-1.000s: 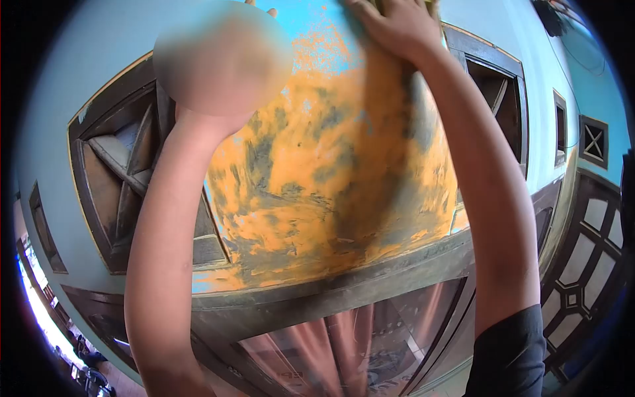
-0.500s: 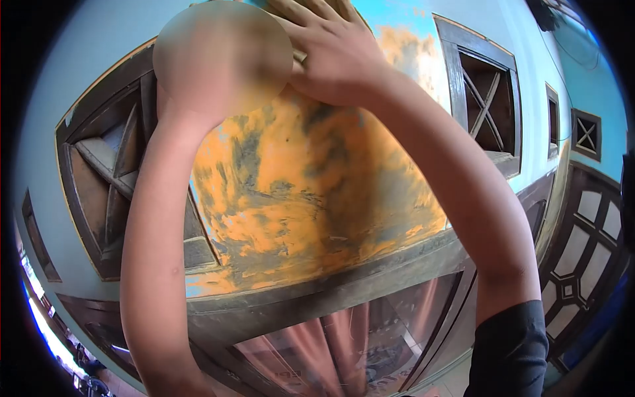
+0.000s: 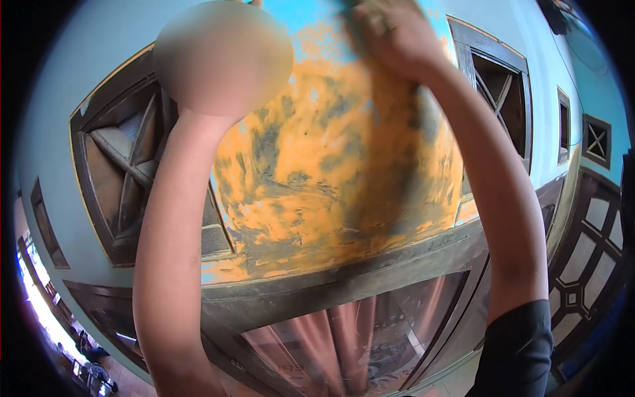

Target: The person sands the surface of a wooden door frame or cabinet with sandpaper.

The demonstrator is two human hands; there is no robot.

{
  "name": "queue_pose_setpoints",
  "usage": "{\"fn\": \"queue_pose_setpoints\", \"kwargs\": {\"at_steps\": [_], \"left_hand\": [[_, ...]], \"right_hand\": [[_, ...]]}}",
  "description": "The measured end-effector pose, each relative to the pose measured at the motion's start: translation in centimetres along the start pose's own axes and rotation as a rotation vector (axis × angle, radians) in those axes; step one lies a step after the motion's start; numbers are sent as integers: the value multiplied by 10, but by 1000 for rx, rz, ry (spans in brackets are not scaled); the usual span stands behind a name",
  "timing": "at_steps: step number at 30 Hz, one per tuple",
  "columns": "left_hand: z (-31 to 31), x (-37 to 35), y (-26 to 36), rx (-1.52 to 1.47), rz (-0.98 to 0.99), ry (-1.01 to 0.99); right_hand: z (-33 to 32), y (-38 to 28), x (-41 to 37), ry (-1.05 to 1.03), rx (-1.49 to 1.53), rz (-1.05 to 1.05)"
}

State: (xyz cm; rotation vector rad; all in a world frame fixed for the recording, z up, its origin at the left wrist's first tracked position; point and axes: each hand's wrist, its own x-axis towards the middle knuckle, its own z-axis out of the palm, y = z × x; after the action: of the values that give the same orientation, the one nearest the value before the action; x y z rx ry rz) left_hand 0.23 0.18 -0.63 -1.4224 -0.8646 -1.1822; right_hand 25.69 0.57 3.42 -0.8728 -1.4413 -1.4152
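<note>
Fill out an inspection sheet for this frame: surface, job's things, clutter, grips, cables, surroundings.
Surface: blue wall with a large orange and grey patch above a wooden lintel.
Job's things: the patch only; anything under the right hand is hidden.
Clutter: nothing seen.
Grips: right hand, ring on one finger, pressed against the patch's upper edge, fingertips cut off by the frame. The left hand is raised beside it and blurred, so its grip cannot be told.
Cables: nothing seen.
Surroundings: cross-barred vent on the left, another at right, pink curtain behind glass below, panelled door far right.
</note>
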Motion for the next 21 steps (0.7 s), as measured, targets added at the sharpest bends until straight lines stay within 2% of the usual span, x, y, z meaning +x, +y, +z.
{"fn": "queue_pose_setpoints", "kwargs": {"at_steps": [2, 5, 6, 7, 9, 11, 12, 13, 15, 17, 19, 21], "left_hand": [[0, 0, -4, 1, -2, -8], [-1, 1, -5, 4, 10, -21], [7, 2, -10, 24, 25, -17], [15, 4, -17, 46, 41, -6], [33, 2, -31, 62, 106, 131], [42, 3, -34, 58, 148, 209], [43, 2, -34, 53, 149, 215], [40, 2, -33, 52, 138, 224], [34, 0, -28, 46, 93, 152], [18, 4, -18, 16, 46, 19], [23, -3, -25, 7, 80, 68], [33, -8, -35, 22, 143, 165]], "right_hand": [[-6, 6, 9, 45, -23, 203], [8, -35, 9, 53, -101, 203], [8, -52, -2, -67, -132, 68], [17, -64, -16, 34, -112, -163], [4, -55, -20, -99, -55, -262], [-4, -25, -15, -123, -71, -96], [-8, -12, -9, -64, 17, 52], [5, -21, 2, 152, 93, 207], [14, -30, 7, 123, -51, 311], [21, -63, -2, 200, -28, 51], [15, -91, -28, 112, 112, -177], [5, -66, -30, 25, 88, -254]]}}
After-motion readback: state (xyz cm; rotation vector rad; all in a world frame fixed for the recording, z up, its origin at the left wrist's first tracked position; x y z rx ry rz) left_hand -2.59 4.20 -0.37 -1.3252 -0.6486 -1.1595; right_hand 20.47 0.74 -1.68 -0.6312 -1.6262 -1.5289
